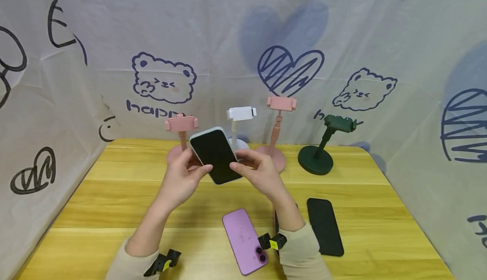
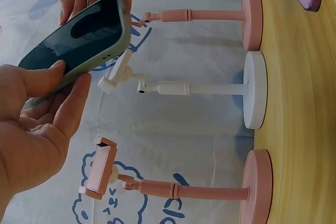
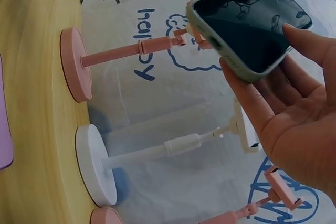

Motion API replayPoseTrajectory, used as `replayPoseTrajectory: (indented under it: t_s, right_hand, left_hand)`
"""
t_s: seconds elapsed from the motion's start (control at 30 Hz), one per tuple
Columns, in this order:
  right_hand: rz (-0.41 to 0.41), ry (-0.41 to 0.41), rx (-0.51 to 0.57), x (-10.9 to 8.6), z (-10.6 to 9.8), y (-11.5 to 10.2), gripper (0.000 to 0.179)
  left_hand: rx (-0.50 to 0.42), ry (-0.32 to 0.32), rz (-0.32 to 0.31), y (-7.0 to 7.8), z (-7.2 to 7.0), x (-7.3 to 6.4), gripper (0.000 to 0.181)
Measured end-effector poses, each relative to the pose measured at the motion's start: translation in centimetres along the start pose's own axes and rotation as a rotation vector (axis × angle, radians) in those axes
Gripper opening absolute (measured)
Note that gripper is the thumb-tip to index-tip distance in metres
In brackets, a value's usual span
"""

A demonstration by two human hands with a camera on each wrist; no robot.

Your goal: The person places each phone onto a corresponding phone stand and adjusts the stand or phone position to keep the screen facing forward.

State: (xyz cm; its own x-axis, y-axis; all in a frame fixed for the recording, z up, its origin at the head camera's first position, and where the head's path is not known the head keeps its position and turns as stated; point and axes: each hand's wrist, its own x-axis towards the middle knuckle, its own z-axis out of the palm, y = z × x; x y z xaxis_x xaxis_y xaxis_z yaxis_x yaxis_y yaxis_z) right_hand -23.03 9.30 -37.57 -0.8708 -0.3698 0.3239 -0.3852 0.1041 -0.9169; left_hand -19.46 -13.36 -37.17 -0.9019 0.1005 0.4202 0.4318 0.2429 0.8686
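Note:
A smartphone [image 1: 214, 155] with a dark screen and a pale case is held up over the table, tilted, with its screen toward the head camera. My left hand [image 1: 179, 183] grips its left edge, thumb on the front and fingers behind. On the opposite edge my right hand [image 1: 262, 174] grips it in the same way. In the left wrist view the phone [image 2: 86, 38] overlaps the clamp of a white phone stand [image 2: 215, 88]. The right wrist view shows the pale green case rim and reflections on the phone's screen [image 3: 252, 24].
Behind the hands stand a pink phone stand [image 1: 181, 123], another pink stand [image 1: 281, 104] and a green one [image 1: 316, 160]. A purple phone [image 1: 243, 237] lies camera side up on the wooden table [image 1: 114, 195]. To its right lies a black phone [image 1: 325, 227]; another is mostly under my right forearm.

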Motion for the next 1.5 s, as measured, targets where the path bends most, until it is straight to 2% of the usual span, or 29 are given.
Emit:
replayPoseTrajectory:
  t_s: [0.17,0.3,0.57,0.73,0.9,1.17,1.27,1.37,1.5]
  right_hand:
    - [-0.007,-0.033,-0.04,0.0,-0.3,0.1,0.032]
    - [-0.018,-0.059,-0.062,0.0,-0.5,0.1,0.025]
    - [-0.048,-0.064,-0.156,0.2,-0.6,0.4,0.014]
    - [-0.078,-0.039,-0.182,0.2,-0.5,0.4,0.011]
    - [-0.077,-0.015,-0.143,0.1,-0.4,0.3,0.017]
    - [-0.068,0.025,-0.06,0.2,-0.1,0.4,0.022]
    - [-0.046,0.045,0.002,0.2,0.0,0.5,0.024]
    - [-0.031,0.072,0.065,0.2,0.2,0.5,0.026]
    - [-0.042,0.113,0.138,0.4,0.5,0.4,0.027]
  left_hand:
    - [0.087,-0.057,-0.034,0.0,0.2,-0.1,0.034]
    - [0.12,-0.104,-0.033,-0.2,0.5,-0.1,0.024]
    - [0.221,-0.121,-0.022,-0.6,0.8,-0.2,0.016]
    - [0.213,-0.118,-0.02,-0.5,0.7,-0.1,0.017]
    - [0.183,-0.114,-0.032,-0.4,0.7,-0.1,0.023]
    - [0.14,-0.074,-0.035,-0.2,0.8,0.0,0.027]
    - [0.12,-0.048,-0.054,-0.2,0.8,0.0,0.027]
    - [0.077,-0.004,-0.054,-0.2,0.6,0.1,0.027]
    - [0.037,0.103,0.003,-0.2,0.1,0.3,0.026]
